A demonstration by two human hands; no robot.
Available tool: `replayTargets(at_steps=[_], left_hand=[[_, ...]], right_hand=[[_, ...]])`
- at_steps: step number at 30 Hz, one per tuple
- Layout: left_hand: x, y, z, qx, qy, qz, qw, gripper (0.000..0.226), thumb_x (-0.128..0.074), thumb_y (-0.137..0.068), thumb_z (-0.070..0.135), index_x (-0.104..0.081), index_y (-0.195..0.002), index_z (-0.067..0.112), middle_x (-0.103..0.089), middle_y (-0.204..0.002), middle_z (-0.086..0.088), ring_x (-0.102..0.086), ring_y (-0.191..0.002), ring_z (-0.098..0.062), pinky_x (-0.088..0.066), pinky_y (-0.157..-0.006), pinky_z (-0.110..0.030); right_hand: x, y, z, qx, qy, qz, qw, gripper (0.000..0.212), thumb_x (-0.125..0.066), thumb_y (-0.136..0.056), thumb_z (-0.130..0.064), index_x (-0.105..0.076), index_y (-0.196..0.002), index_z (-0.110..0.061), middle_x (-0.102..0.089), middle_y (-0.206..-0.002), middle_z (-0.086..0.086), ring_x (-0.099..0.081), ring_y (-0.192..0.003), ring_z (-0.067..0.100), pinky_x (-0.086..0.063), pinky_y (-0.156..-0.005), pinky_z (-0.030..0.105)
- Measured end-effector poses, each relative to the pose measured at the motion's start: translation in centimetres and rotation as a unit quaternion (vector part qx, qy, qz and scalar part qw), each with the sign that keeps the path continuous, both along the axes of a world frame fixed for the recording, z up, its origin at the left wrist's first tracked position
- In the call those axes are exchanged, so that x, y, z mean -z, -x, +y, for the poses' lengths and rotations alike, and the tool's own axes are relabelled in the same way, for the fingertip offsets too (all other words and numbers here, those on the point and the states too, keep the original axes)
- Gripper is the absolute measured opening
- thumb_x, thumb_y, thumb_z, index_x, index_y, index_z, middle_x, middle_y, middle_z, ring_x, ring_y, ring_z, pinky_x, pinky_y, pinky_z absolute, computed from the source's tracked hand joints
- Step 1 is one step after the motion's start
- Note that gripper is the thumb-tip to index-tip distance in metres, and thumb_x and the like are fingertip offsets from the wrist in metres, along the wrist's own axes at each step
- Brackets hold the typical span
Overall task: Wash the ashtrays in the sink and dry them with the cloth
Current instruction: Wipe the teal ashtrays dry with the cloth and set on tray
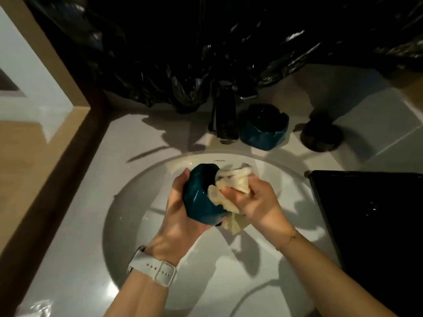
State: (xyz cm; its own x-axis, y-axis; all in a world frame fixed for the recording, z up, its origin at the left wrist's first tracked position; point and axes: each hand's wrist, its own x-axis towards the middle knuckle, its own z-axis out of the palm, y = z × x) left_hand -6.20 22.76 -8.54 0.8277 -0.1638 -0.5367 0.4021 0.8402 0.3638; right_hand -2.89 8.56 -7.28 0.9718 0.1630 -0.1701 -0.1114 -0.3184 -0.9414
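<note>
Over the white sink bowl point(137, 202), my left hand point(176, 216) grips a dark teal faceted ashtray point(199, 195), tilted on its side with its opening toward the right. A cream cloth point(231, 191) is bunched in my right hand point(258, 200) and pressed into the ashtray's opening; part of the cloth hangs below. A second teal ashtray point(263, 129) stands upright on the counter behind the bowl, just right of the dark faucet point(224, 115).
Black plastic sheeting point(206, 42) covers the wall behind the faucet. A dark round object point(320, 133) stands at the back right of the counter. A black tray or panel point(370, 213) lies right of the sink. A wooden frame point(45, 145) borders the left side.
</note>
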Motion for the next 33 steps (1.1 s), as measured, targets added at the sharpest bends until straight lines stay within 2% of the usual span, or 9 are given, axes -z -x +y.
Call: replayTargets(at_steps=[3,7,12,15,20,25,27,30,33], left_hand=[[0.9,-0.9,-0.2,-0.010,-0.029,0.004,1.000,0.053,-0.054,-0.089,0.052,-0.069,-0.112,0.007,-0.073,-0.110,-0.017,-0.062,-0.107,-0.036,-0.045,-0.101,-0.051],[0.9,-0.7,-0.9,0.033,-0.112,-0.048,0.992,0.060,-0.059,-0.084,0.058,-0.066,-0.124,0.014,-0.068,-0.123,-0.017,-0.062,-0.118,-0.036,-0.042,-0.105,-0.056],[0.0,0.6,-1.0,0.061,-0.208,-0.066,0.974,0.042,-0.054,-0.090,0.052,-0.070,-0.095,0.013,-0.074,-0.071,-0.011,-0.069,-0.073,-0.027,-0.058,-0.070,-0.041],[0.0,0.9,-0.2,0.084,-0.209,-0.097,0.969,0.051,-0.052,-0.089,0.057,-0.075,-0.099,0.012,-0.076,-0.083,-0.015,-0.074,-0.070,-0.031,-0.059,-0.068,-0.043],[-0.8,1.9,-0.6,0.121,-0.267,-0.094,0.952,0.056,-0.058,-0.080,0.062,-0.071,-0.105,0.014,-0.075,-0.088,-0.017,-0.072,-0.076,-0.035,-0.057,-0.078,-0.049],[-1.0,2.6,-1.9,0.109,-0.288,-0.091,0.947,0.055,-0.059,-0.079,0.063,-0.072,-0.101,0.014,-0.073,-0.087,-0.016,-0.065,-0.087,-0.035,-0.052,-0.088,-0.052],[-1.0,3.1,-2.0,0.104,-0.278,-0.084,0.951,0.054,-0.057,-0.079,0.062,-0.072,-0.096,0.013,-0.073,-0.080,-0.015,-0.062,-0.084,-0.033,-0.050,-0.085,-0.046],[-0.8,3.2,-1.2,0.081,-0.227,-0.055,0.969,0.057,-0.058,-0.079,0.061,-0.067,-0.097,0.008,-0.072,-0.076,-0.018,-0.058,-0.088,-0.033,-0.044,-0.096,-0.046],[-0.8,3.0,-0.7,0.077,-0.180,-0.049,0.979,0.063,-0.061,-0.078,0.061,-0.065,-0.105,0.005,-0.072,-0.082,-0.023,-0.059,-0.091,-0.035,-0.048,-0.090,-0.047]], right_hand=[[0.2,-0.7,-0.3,0.050,-0.109,0.030,0.992,0.012,-0.068,-0.087,-0.012,-0.058,-0.088,-0.004,-0.063,-0.073,0.000,-0.064,-0.061,0.003,-0.052,-0.067,0.024],[0.6,-0.4,-0.6,0.005,0.079,-0.083,0.993,0.020,-0.078,-0.075,-0.008,-0.062,-0.087,-0.013,-0.065,-0.079,-0.002,-0.062,-0.072,0.009,-0.052,-0.063,0.018],[-1.1,1.0,-0.8,-0.176,0.016,-0.009,0.984,0.007,-0.064,-0.082,-0.018,-0.067,-0.086,-0.014,-0.067,-0.082,0.003,-0.065,-0.080,0.013,-0.051,-0.073,0.022],[-2.2,1.0,-0.9,-0.182,-0.006,0.011,0.983,0.017,-0.064,-0.085,-0.025,-0.065,-0.099,-0.015,-0.067,-0.098,0.007,-0.065,-0.088,0.019,-0.051,-0.079,0.026],[-2.7,1.7,-1.9,-0.224,0.280,-0.273,0.893,0.014,-0.051,-0.092,-0.008,-0.050,-0.088,-0.021,-0.052,-0.083,-0.004,-0.054,-0.078,0.015,-0.041,-0.068,0.019],[-3.2,2.2,-2.2,-0.249,0.338,-0.266,0.868,0.003,-0.064,-0.080,-0.010,-0.066,-0.080,-0.012,-0.060,-0.077,0.001,-0.058,-0.074,0.015,-0.052,-0.068,0.030],[-3.7,2.8,-1.9,-0.293,0.333,-0.230,0.866,0.016,-0.060,-0.080,-0.010,-0.058,-0.064,-0.012,-0.049,-0.064,0.002,-0.048,-0.062,0.015,-0.041,-0.054,0.030],[-3.7,3.2,-1.5,-0.308,0.234,-0.138,0.912,0.023,-0.055,-0.082,-0.009,-0.050,-0.060,-0.017,-0.046,-0.074,0.004,-0.044,-0.073,0.018,-0.035,-0.066,0.029],[-3.1,3.4,-1.4,-0.308,0.042,-0.050,0.949,0.031,-0.050,-0.077,-0.007,-0.065,-0.103,-0.016,-0.060,-0.113,0.010,-0.057,-0.108,0.021,-0.045,-0.093,0.031]])
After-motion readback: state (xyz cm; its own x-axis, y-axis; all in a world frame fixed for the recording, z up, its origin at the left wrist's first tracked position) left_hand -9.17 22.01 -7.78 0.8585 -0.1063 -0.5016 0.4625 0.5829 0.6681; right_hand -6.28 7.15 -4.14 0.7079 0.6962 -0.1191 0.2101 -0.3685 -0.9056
